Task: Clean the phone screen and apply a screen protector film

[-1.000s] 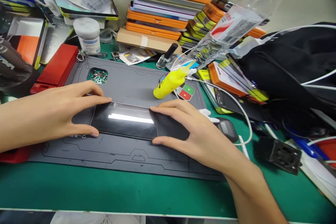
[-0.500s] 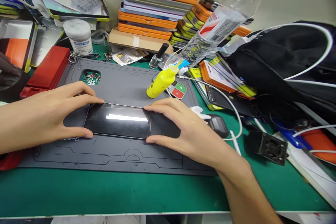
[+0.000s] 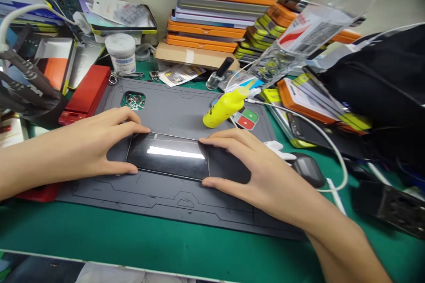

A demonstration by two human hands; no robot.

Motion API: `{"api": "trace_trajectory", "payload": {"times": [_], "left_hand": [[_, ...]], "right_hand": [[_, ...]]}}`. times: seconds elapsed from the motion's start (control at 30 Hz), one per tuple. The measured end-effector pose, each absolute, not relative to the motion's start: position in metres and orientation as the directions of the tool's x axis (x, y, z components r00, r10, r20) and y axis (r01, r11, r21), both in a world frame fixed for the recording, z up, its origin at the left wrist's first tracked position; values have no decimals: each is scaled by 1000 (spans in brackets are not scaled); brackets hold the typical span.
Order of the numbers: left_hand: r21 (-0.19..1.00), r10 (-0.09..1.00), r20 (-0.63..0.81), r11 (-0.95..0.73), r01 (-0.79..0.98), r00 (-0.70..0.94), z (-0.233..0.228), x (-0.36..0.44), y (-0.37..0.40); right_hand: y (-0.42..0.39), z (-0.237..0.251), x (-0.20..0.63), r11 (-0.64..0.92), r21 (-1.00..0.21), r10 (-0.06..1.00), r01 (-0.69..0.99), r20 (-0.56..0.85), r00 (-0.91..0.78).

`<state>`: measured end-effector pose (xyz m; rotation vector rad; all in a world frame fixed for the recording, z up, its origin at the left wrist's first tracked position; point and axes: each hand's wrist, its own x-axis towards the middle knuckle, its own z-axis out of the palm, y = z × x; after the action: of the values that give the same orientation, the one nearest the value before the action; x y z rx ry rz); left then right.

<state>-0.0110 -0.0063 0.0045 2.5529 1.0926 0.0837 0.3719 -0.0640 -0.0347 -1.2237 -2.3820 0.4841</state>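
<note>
Left hand (image 3: 102, 143) and right hand (image 3: 254, 159) grip the phone (image 3: 168, 166) by its ends, midway between front and back edges of the mat (image 3: 166, 108). Only the view has shifted, suggesting steady holding. Beyond stands a yellow bottle (image 3: 222, 109).

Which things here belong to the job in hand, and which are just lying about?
Apparently in use:
glossy black panel, edges gripped by left hand and right hand
gray mat underneath

Apparently lying about:
yellow bottle
white tub
clear bottle
</note>
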Motion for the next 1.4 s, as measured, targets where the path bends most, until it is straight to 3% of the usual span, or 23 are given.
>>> {"api": "trace_trajectory", "payload": {"times": [0.77, 1.2, 1.4], "left_hand": [[307, 656, -118, -689, 656, 745, 11, -7, -11], [338, 692, -127, -643, 687, 711, 13, -7, -17], [315, 686, -57, -677, 665, 725, 7, -7, -16]], "right_hand": [[-65, -47, 375, 571, -439, 818, 694, 240, -522], [-66, -45, 375, 576, -423, 815, 699, 236, -529], [-67, -41, 372, 588, -403, 806, 701, 229, -545]]}}
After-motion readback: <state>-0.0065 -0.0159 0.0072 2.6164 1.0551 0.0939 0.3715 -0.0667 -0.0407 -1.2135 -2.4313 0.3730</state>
